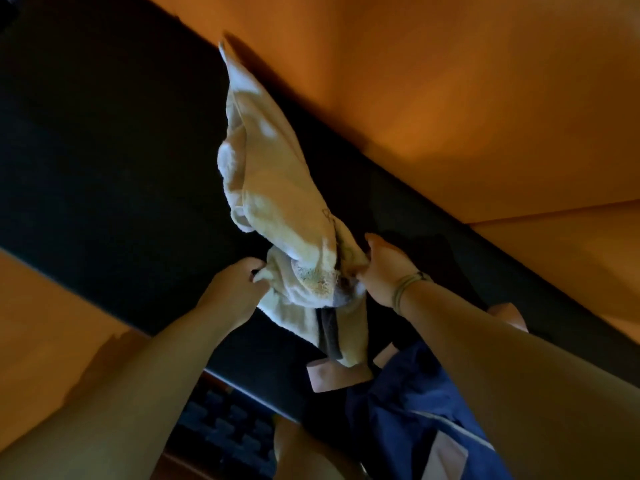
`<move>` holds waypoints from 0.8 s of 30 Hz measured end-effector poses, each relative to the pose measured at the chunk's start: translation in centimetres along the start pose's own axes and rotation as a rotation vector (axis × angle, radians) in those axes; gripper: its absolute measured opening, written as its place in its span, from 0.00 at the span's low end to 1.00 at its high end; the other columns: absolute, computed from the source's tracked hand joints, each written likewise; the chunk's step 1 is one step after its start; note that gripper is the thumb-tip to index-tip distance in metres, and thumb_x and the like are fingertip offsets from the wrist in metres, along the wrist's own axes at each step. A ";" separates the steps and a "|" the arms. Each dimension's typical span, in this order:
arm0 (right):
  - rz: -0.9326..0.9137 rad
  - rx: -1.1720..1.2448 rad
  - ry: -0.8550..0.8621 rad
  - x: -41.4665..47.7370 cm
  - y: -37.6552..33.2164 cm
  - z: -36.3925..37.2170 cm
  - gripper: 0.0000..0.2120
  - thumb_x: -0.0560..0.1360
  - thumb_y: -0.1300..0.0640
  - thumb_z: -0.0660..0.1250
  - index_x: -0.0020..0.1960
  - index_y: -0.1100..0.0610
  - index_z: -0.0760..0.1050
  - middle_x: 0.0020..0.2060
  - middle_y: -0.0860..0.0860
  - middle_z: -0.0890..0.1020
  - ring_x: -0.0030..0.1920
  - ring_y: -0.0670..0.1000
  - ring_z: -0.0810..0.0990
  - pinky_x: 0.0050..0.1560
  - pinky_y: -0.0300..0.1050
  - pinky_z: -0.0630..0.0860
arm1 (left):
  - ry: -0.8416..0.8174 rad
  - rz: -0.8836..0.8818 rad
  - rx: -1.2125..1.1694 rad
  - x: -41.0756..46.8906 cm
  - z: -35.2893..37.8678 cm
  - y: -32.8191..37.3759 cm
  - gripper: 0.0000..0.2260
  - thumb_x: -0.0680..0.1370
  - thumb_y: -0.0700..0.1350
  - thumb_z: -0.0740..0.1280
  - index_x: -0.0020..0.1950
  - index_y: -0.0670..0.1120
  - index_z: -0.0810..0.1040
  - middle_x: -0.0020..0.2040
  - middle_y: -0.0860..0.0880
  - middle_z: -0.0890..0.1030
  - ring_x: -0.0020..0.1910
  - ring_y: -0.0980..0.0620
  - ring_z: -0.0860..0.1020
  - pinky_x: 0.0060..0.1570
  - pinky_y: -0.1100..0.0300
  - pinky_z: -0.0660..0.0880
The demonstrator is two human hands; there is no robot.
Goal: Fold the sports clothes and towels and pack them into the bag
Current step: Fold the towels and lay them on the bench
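A pale yellow towel (277,188) is held by 2 grips over a dark band of surface (104,150) that runs between orange areas (467,98). The left grip (235,289) has its fingers curled round the towel's near left edge. The right grip (382,271) pinches the bunched cloth on the other side, with a thin band (410,285) on its wrist. The towel's far end stretches away from the person, slightly blurred. A blue garment (408,403) lies below the right forearm.
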State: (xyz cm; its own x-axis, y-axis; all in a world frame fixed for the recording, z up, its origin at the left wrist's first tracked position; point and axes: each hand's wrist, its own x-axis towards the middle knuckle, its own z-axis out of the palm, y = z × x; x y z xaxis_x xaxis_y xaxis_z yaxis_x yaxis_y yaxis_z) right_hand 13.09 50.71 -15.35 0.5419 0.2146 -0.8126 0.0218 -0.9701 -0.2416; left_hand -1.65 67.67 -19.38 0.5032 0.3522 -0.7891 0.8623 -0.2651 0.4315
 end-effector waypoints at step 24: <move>-0.248 -0.057 0.029 -10.7 3.6 -1.0 0.15 0.68 0.50 0.73 0.39 0.59 0.72 0.31 0.52 0.74 0.31 0.49 0.71 0.32 0.42 0.67 | 0.074 -0.067 -0.244 -3.4 -1.7 0.1 0.25 0.77 0.53 0.65 0.71 0.43 0.67 0.67 0.44 0.71 0.64 0.46 0.71 0.56 0.57 0.67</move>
State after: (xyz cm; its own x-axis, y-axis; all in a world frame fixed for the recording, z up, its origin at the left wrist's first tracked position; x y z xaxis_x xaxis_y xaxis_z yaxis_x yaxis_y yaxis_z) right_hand 8.22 44.76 -7.01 0.5379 0.4441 -0.7165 0.2035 -0.8933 -0.4008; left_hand -3.22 67.97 -15.89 0.4392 0.4285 -0.7896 0.8777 -0.0173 0.4788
